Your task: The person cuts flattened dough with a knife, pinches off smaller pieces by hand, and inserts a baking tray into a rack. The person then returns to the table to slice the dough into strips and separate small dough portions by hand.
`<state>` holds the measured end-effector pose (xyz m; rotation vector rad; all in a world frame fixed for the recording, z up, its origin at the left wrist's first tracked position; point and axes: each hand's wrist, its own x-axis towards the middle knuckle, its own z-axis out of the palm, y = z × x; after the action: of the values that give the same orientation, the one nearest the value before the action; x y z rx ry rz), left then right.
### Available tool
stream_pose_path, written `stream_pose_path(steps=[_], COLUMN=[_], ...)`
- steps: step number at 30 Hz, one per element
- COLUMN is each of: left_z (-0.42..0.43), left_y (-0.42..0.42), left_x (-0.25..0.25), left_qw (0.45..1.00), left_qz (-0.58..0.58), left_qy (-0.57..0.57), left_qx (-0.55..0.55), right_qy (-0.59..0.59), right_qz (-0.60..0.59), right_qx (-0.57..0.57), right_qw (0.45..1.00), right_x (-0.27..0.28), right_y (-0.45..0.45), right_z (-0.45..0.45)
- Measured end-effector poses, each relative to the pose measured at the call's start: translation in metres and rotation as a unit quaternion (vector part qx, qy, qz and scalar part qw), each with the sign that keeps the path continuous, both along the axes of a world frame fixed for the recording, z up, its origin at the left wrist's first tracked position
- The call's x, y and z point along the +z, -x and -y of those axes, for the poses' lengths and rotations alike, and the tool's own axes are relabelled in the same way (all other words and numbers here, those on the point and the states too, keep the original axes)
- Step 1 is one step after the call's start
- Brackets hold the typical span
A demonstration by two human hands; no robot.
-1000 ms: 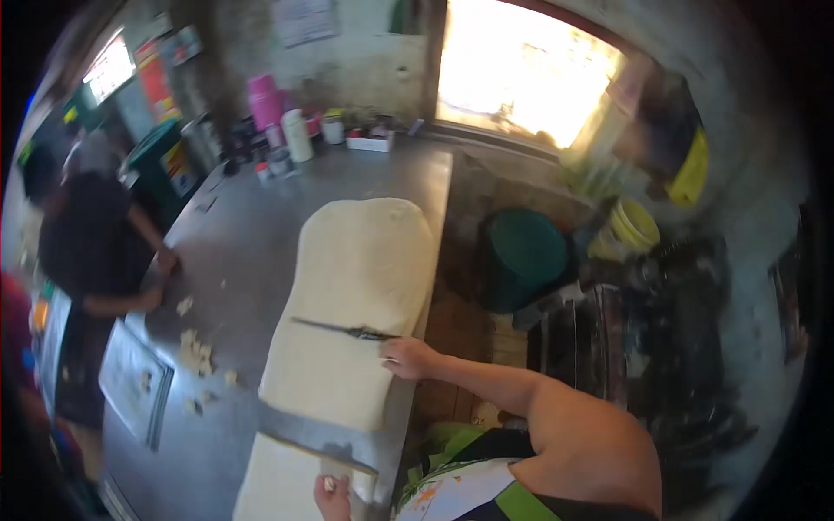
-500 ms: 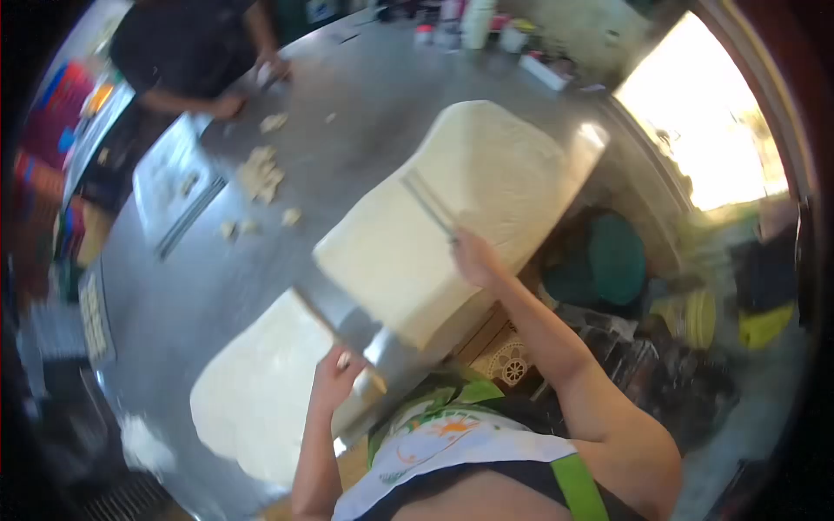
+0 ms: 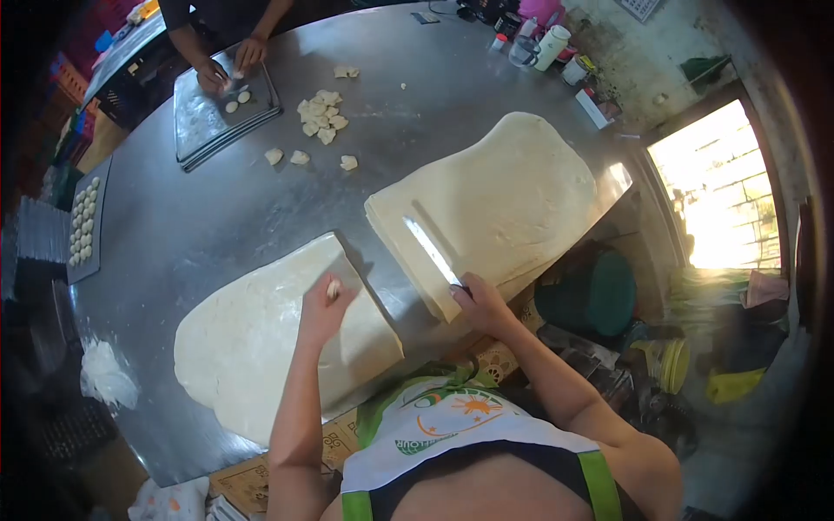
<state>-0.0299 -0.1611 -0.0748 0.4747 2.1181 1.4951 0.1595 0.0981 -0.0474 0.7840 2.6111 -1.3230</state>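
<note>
My right hand (image 3: 480, 304) grips the dark handle of a knife (image 3: 427, 247). Its long bright blade is over the near-left part of the larger dough slab (image 3: 508, 191), pointing away from me. My left hand (image 3: 327, 308) is closed over the smaller dough slab (image 3: 252, 347), near its cut right side. Something small and pale shows between its fingers, too little visible to name. A strip of bare metal table (image 3: 391, 300) separates the two thick, flat slabs.
Across the table a person's hands (image 3: 234, 69) work over stacked metal trays (image 3: 200, 122) with small dough pieces. Loose dough chunks (image 3: 321, 113) lie nearby. A tray of dough balls (image 3: 84, 221) and a flour pile (image 3: 106, 373) are left; bottles (image 3: 552, 48) stand at the back.
My left hand has moved up and away from the slab's near cut corner. The knife hand is slightly lower in view. The other person's hands are now over the trays. My view has shifted.
</note>
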Motion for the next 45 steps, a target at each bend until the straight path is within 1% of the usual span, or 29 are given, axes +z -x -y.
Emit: stream_pose_path(steps=[1, 3, 5, 6, 7, 10, 12, 14, 15, 16, 18, 20, 21, 22, 23, 24, 25, 26, 28, 30, 31, 32, 34, 35, 37, 38, 39, 43, 45], left_z=[-0.018, -0.056, -0.098, -0.119, -0.134, -0.153, -0.156, -0.153, -0.152, -0.151, -0.149, -0.147, -0.144, -0.138, -0.134, -0.129, -0.12, -0.114, -0.105, -0.087, -0.076, -0.063, -0.034, -0.021, 0.002, 0.013, 0.02, 0.053, 0.058], left_y=[0.012, 0.046, 0.079, 0.09, 0.097, 0.102, 0.104, 0.107, 0.107, 0.11, 0.112, 0.101, 0.099, 0.101, 0.104, 0.101, 0.093, 0.082, 0.05, 0.013, -0.01, -0.032, -0.064, -0.086, -0.123, -0.135, -0.149, -0.173, -0.164], left_x=[0.009, 0.001, -0.013, -0.018, -0.023, -0.047, -0.054, -0.058, -0.059, -0.059, -0.054, -0.05, -0.049, -0.062, -0.072, -0.072, -0.069, -0.061, -0.026, -0.01, -0.002, 0.004, -0.022, -0.021, -0.023, -0.028, -0.025, -0.02, -0.018], left_qw=[0.999, 0.991, 0.976, 0.975, 0.975, 0.976, 0.975, 0.965, 0.958, 0.958, 0.947, 0.941, 0.939, 0.929, 0.917, 0.915, 0.904, 0.891, 0.93, 0.948, 0.96, 0.97, 0.985, 0.991, 0.989, 0.984, 0.981, 0.975, 0.973], left_qz=[-0.037, -0.124, -0.21, -0.207, -0.204, -0.195, -0.195, -0.209, -0.214, -0.215, -0.238, -0.255, -0.262, -0.298, -0.338, -0.345, -0.378, -0.411, -0.309, -0.263, -0.236, -0.208, -0.121, -0.056, 0.069, 0.128, 0.145, 0.184, 0.185], left_qy=[-0.005, 0.015, 0.026, 0.042, 0.056, 0.079, 0.096, 0.152, 0.18, 0.182, 0.207, 0.218, 0.216, 0.213, 0.208, 0.204, 0.189, 0.174, 0.154, 0.11, 0.078, 0.048, -0.062, -0.038, -0.004, 0.007, -0.01, -0.034, -0.03], left_qx=[0.012, 0.037, 0.055, 0.064, 0.073, 0.058, 0.047, 0.05, 0.054, 0.058, 0.059, 0.052, 0.052, 0.049, 0.05, 0.049, 0.065, 0.084, 0.126, 0.144, 0.13, 0.116, 0.103, 0.118, 0.129, 0.124, 0.126, 0.118, 0.134], right_qy=[-0.015, -0.031, -0.111, -0.152, -0.155, -0.231, -0.233, -0.245, -0.256, -0.267, -0.255, -0.244, -0.233, -0.223, -0.204, -0.186, -0.178, -0.169, -0.177, -0.148, -0.152, -0.145, -0.121, -0.118, -0.145, -0.168, -0.192, -0.234, -0.255], right_qz=[0.013, 0.024, 0.092, 0.126, 0.127, 0.048, 0.085, 0.053, 0.058, 0.063, 0.06, 0.06, 0.077, 0.092, 0.027, -0.041, 0.063, 0.164, 0.161, 0.176, 0.168, 0.169, 0.177, 0.177, 0.145, 0.09, 0.036, 0.07, 0.032], right_qx=[0.004, 0.011, 0.062, 0.086, 0.085, 0.104, 0.134, 0.14, 0.135, 0.131, 0.14, 0.146, 0.157, 0.168, 0.162, 0.158, 0.195, 0.23, 0.227, 0.303, 0.304, 0.259, 0.17, 0.176, 0.127, 0.131, 0.135, 0.142, 0.121], right_qw=[1.0, 0.999, 0.988, 0.977, 0.976, 0.966, 0.959, 0.958, 0.955, 0.953, 0.955, 0.957, 0.957, 0.956, 0.965, 0.969, 0.963, 0.944, 0.944, 0.925, 0.925, 0.94, 0.962, 0.961, 0.971, 0.973, 0.971, 0.959, 0.959], right_x=[0.004, 0.013, 0.026, 0.028, 0.024, 0.001, -0.009, -0.045, -0.053, -0.058, -0.066, -0.066, -0.058, -0.05, -0.051, -0.052, -0.035, -0.011, 0.017, 0.007, 0.014, 0.028, 0.046, 0.044, 0.035, 0.023, 0.01, -0.013, -0.047], right_y=[0.001, 0.002, -0.003, -0.003, 0.0, 0.026, 0.083, 0.144, 0.171, 0.186, 0.17, 0.132, 0.098, 0.052, 0.007, -0.036, -0.07, -0.1, -0.157, -0.207, -0.208, -0.206, -0.193, -0.177, -0.124, -0.098, -0.07, 0.093, 0.162], right_z=[0.002, 0.007, 0.017, 0.019, 0.019, 0.015, 0.007, 0.003, 0.007, 0.01, 0.013, 0.01, 0.01, 0.014, 0.013, 0.011, 0.013, 0.014, 0.016, 0.0, -0.009, -0.013, -0.016, -0.018, -0.024, -0.025, -0.027, -0.024, -0.021])
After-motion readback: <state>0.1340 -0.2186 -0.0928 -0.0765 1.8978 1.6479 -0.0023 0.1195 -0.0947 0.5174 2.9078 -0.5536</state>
